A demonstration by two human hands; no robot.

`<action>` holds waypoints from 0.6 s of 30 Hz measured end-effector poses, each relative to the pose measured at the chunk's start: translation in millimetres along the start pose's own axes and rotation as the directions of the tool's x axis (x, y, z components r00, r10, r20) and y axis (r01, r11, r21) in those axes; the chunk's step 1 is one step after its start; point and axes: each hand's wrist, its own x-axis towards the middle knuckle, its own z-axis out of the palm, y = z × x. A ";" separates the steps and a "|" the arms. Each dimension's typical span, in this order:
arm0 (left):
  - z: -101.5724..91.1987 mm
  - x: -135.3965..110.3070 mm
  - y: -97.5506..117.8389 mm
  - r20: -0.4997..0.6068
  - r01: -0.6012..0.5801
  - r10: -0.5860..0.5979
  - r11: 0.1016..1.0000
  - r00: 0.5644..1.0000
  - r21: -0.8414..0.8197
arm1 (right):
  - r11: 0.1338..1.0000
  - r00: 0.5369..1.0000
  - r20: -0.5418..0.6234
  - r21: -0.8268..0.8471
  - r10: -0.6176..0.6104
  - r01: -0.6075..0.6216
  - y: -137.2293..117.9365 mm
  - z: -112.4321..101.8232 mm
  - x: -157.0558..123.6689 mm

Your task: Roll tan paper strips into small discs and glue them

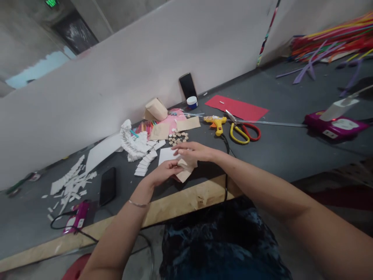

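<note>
My left hand (163, 174) and my right hand (194, 151) meet above the dark tabletop (256, 155), holding a folded piece of tan card (184, 170) between them. Part of that card is hidden under my right palm. A sheet of white card (167, 155) lies just beyond, with my right fingers reaching over it. Close to my fingertips sits a cluster of small wooden discs (178, 137). Stacked white foam strips (145, 163) lie to the left of my left hand.
A yellow glue gun (216, 124) and its black cord stand beyond my right hand, next to two pairs of scissors (240, 133). Further back are red card (236, 107), a black phone (188, 86) and crayons (142, 127). Another phone (107, 186) lies left. Pipe cleaners (329, 42) are heaped far right.
</note>
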 end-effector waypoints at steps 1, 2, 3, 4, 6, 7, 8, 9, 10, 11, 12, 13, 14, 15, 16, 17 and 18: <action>-2.6 -1.2 7.6 0.019 -0.017 0.015 0.995 1.000 0.103 | 0.999 0.998 0.055 0.028 0.023 -0.024 -0.3 2.2 0.1; -5.8 -2.0 15.5 0.033 -0.036 0.030 0.977 0.999 0.212 | 0.999 0.996 0.086 0.037 0.030 -0.033 1.2 3.0 0.6; -9.3 -2.3 22.9 0.013 -0.065 0.064 0.943 0.998 0.327 | 0.999 0.995 0.093 0.030 0.026 -0.028 4.1 2.6 1.6; -13.0 -2.2 29.7 -0.037 -0.086 0.115 0.890 0.993 0.448 | 1.000 0.997 0.081 0.011 0.015 -0.016 7.9 1.2 2.9; -19.7 -0.5 39.1 -0.152 -0.127 0.301 0.735 0.941 0.666 | 0.997 1.000 0.006 -0.080 -0.009 0.009 16.4 -3.1 5.9; -22.5 0.7 41.2 -0.199 -0.145 0.431 0.642 0.880 0.753 | 0.987 0.998 -0.061 -0.161 -0.030 0.020 20.2 -5.4 7.2; -24.9 2.0 41.3 -0.221 -0.150 0.555 0.545 0.802 0.825 | 0.965 0.990 -0.128 -0.259 -0.064 0.029 23.5 -7.4 8.2; -27.0 3.1 39.5 -0.222 -0.137 0.657 0.449 0.720 0.883 | 0.933 0.977 -0.183 -0.359 -0.108 0.036 26.1 -9.0 8.9; -28.9 3.9 35.8 -0.201 -0.108 0.722 0.357 0.662 0.928 | 0.891 0.965 -0.211 -0.453 -0.155 0.044 28.0 -10.0 9.1; -30.7 4.2 30.5 -0.154 -0.082 0.757 0.265 0.635 0.961 | 0.845 0.958 -0.215 -0.533 -0.192 0.049 29.3 -10.4 9.0; -32.5 3.9 24.1 -0.111 -0.060 0.756 0.194 0.646 0.979 | 0.801 0.958 -0.195 -0.596 -0.212 0.056 30.2 -10.2 8.5; -34.1 3.3 16.7 -0.072 -0.049 0.748 0.138 0.660 0.989 | 0.765 0.963 -0.157 -0.640 -0.218 0.069 30.9 -9.5 7.7; -35.5 2.3 9.0 -0.036 -0.046 0.739 0.090 0.673 0.995 | 0.739 0.969 -0.121 -0.669 -0.216 0.081 31.3 -8.3 6.8; -36.6 1.2 1.4 0.014 -0.055 0.714 0.034 0.700 0.998 | 0.723 0.974 -0.086 -0.684 -0.210 0.095 31.6 -6.9 5.8; -37.2 0.0 -5.8 0.048 -0.053 0.709 -0.014 0.703 0.998 | 0.715 0.978 -0.056 -0.691 -0.203 0.109 31.9 -5.5 4.9; -37.4 -1.1 -12.3 0.082 -0.061 0.701 -0.056 0.709 0.997 | 0.712 0.980 -0.031 -0.691 -0.196 0.121 32.1 -4.1 4.1; -37.0 -2.1 -17.8 0.106 -0.065 0.697 -0.085 0.709 0.994 | 0.713 0.982 -0.006 -0.688 -0.191 0.134 32.2 -3.1 3.4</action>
